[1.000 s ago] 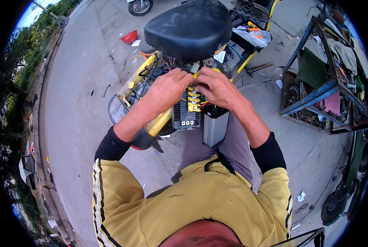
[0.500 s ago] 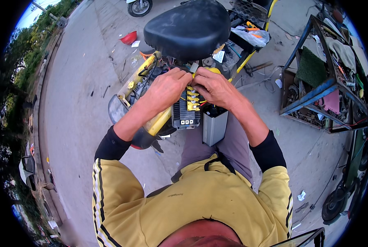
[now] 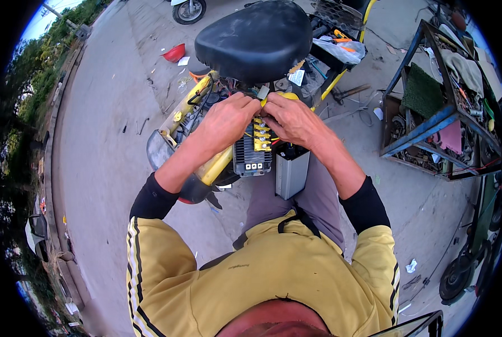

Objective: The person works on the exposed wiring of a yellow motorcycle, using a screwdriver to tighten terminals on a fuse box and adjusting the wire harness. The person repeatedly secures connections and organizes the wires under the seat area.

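Observation:
My left hand (image 3: 228, 121) and my right hand (image 3: 292, 121) meet, fingers pinched, just above a finned controller (image 3: 245, 153) with a row of yellow terminals (image 3: 261, 134). What the fingertips hold is hidden; wires show beside them. A yellow plastic part (image 3: 287, 95) lies behind my fingers. An upright silver metal case (image 3: 292, 173) stands at the right of the controller, near my legs. These sit at the opened yellow scooter body (image 3: 217, 165), with a black seat (image 3: 252, 36) above.
A tray of tools and plastic bags (image 3: 342, 49) is behind the seat. A hammer (image 3: 354, 91) lies on the ground. A cluttered metal rack (image 3: 415, 150) stands at the right, a red bowl (image 3: 173, 53) at back left, and another scooter's wheel (image 3: 188, 12) at the top.
Both hands stay pinched together above the controller with very slight finger movement. The view has shifted slightly; nothing is visibly let go.

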`<state>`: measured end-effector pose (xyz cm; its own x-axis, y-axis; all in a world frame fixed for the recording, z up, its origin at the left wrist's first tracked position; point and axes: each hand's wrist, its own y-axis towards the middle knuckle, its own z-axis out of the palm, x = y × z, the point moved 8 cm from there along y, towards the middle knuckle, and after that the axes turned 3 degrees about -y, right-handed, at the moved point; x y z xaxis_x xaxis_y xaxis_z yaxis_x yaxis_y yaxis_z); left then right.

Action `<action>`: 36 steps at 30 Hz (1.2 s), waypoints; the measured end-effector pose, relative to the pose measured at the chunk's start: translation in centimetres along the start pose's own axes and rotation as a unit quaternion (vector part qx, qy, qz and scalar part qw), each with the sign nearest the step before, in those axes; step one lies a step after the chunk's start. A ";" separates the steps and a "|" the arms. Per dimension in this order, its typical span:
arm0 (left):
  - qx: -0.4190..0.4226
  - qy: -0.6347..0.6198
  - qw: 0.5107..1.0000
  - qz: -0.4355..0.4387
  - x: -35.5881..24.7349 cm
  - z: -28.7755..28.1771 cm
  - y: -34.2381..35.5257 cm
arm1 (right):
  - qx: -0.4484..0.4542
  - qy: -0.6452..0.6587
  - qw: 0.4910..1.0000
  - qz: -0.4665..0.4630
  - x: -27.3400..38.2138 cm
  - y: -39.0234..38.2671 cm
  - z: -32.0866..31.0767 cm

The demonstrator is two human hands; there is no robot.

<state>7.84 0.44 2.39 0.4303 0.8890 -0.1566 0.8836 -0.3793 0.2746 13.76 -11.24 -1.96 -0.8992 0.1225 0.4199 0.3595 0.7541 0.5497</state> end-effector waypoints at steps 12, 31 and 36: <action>0.004 -0.009 1.000 -0.015 0.2 0.0 0.2 | -0.018 0.025 0.999 -0.012 -0.6 -0.2 0.5; 0.040 -0.117 0.991 -0.041 1.2 0.5 0.2 | -0.047 0.266 0.946 0.179 -4.0 -4.2 3.1; 0.076 -0.093 0.990 -0.068 0.3 0.8 1.3 | -0.070 0.346 0.906 0.235 -4.7 -4.4 4.2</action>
<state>9.23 0.01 1.97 0.3199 0.8768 -0.3589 0.9471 -0.3063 0.0960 15.38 -12.48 -9.40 -0.2845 -0.0612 0.9567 0.7333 0.6289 0.2583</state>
